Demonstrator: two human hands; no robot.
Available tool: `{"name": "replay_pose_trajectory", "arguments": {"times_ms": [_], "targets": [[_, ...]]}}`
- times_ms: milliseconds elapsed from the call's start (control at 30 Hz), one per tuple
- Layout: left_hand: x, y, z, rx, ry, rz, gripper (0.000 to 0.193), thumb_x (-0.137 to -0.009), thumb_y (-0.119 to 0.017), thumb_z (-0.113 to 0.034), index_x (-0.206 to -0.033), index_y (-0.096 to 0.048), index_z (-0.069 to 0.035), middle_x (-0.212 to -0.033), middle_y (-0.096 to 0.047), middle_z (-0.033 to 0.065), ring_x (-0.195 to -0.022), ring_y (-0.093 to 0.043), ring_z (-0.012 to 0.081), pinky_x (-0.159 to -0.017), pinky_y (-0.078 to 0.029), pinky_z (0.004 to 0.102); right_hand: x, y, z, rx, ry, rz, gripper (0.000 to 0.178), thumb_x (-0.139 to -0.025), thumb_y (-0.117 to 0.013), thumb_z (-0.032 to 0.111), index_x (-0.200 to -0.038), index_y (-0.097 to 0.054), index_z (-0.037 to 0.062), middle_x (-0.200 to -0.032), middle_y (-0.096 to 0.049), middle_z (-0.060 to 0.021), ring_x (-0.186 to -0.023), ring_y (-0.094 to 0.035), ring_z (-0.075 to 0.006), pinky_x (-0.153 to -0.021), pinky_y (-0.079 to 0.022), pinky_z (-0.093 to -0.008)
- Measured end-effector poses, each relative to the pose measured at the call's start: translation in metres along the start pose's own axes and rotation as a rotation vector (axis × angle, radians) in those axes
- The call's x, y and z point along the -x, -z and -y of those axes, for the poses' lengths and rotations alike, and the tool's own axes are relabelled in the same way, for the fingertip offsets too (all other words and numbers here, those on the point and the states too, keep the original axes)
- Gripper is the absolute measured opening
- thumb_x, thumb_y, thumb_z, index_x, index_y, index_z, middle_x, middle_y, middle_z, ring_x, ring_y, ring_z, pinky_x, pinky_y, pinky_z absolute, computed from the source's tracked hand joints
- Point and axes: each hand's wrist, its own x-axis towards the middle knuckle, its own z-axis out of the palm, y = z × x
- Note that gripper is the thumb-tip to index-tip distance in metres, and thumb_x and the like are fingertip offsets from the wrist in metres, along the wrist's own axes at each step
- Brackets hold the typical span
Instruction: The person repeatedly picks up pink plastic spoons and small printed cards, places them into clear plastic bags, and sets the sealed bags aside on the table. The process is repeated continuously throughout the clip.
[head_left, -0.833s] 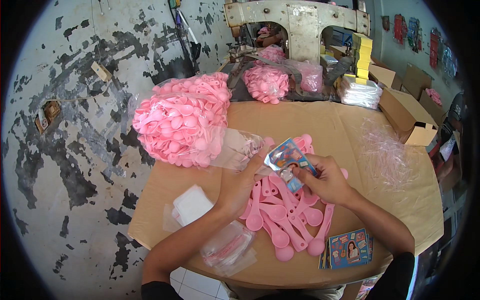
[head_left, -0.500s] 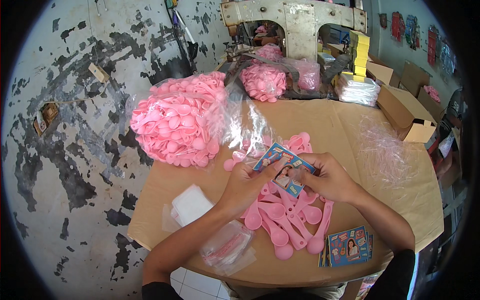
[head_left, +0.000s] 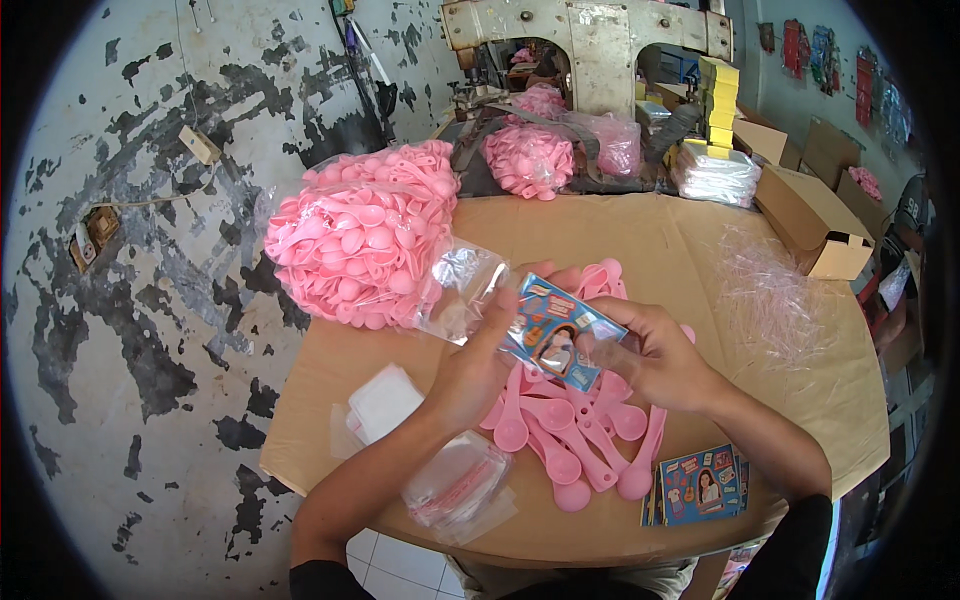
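Between my hands, above the spoons, is a blue illustrated card [head_left: 565, 335], tilted, with clear plastic along its left side. My right hand [head_left: 660, 358] pinches the card's right edge, thumb across its face. My left hand [head_left: 488, 340] is closed at the card's left edge, its fingers partly hidden behind the card. From that hand a clear plastic bag [head_left: 465, 288] sticks out to the left; whether the card is inside it I cannot tell. Beneath lies a loose pile of pink measuring spoons [head_left: 560, 420]. More blue cards [head_left: 703, 487] lie stacked near my right forearm.
A big clear bag of pink spoons [head_left: 365, 240] stands at the left. Flat clear bags [head_left: 458, 480] and white sheets [head_left: 385, 405] lie by my left forearm. Plastic strands [head_left: 770, 300], an open cardboard box [head_left: 815, 220] and a metal machine [head_left: 600, 60] are farther off.
My left hand has turned and opened away from the card's corner, with clear plastic now showing at its left. The card has shifted slightly right and down, staying in my right hand.
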Motion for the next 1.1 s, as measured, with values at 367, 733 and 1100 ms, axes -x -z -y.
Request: {"name": "replay_pose_trajectory", "arguments": {"times_ms": [367,733,1100], "targets": [[0.002,0.008,0.011,0.061,-0.124,-0.043,0.059,-0.078,-0.07,0.004,-0.127,-0.04,-0.007,-0.135,-0.048,0.0142,-0.12,-0.052,0.0218,-0.1,-0.045,0.0356,-0.001,0.029,0.002,-0.055,-0.036,0.258,0.034,-0.1,-0.048,0.029,-0.091,-0.062,-0.0009,-0.072,-0.062,-0.004,-0.073,-0.064,-0.0103,-0.062,-0.049,-0.0241],[-0.005,0.012,0.011,-0.208,-0.171,-0.012,0.057,-0.078,-0.068,0.01,-0.126,-0.042,-0.007,-0.135,-0.048,0.0189,-0.121,-0.052,0.0231,-0.098,-0.048,0.0364,0.015,0.052,-0.018,0.882,-0.051,0.361,0.035,-0.078,-0.072,0.02,-0.109,-0.064,0.0063,-0.094,-0.065,-0.0144,-0.08,-0.064,-0.0303,-0.076,-0.051,-0.0398],[-0.01,0.023,0.011,-0.139,-0.215,-0.013,0.056,-0.079,-0.068,0.009,-0.126,-0.042,-0.008,-0.135,-0.048,0.0179,-0.118,-0.053,0.0215,-0.095,-0.05,0.0342,0.002,0.075,-0.002,0.151,0.092,-0.122,0.012,-0.086,-0.06,-0.002,-0.097,-0.058,-0.0018,-0.096,-0.062,-0.0027,-0.093,-0.06,-0.0105,-0.081,-0.048,-0.028]]}}
